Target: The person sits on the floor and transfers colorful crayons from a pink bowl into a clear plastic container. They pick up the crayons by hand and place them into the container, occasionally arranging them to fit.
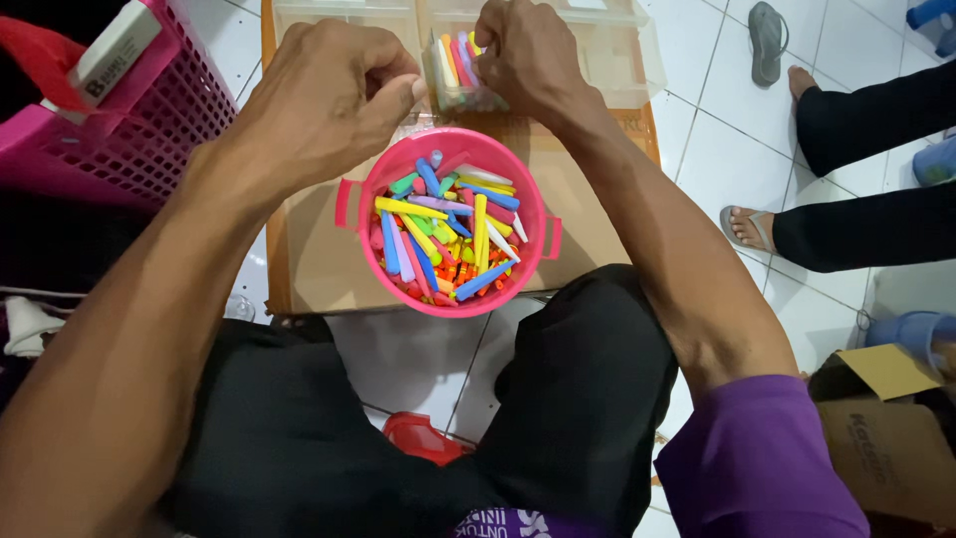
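Overhead, both hands worked small clear packet [460,72] of coloured sticks above pink bucket [450,221]. Left hand [324,100] pinched packet's left edge, fingers closed; right hand [530,58] gripped its right side. Bucket, full of loose sticks [448,234], sat on cardboard [319,254]. Judged step: filling packet; next move would call for steady mouth, aligned sticks.
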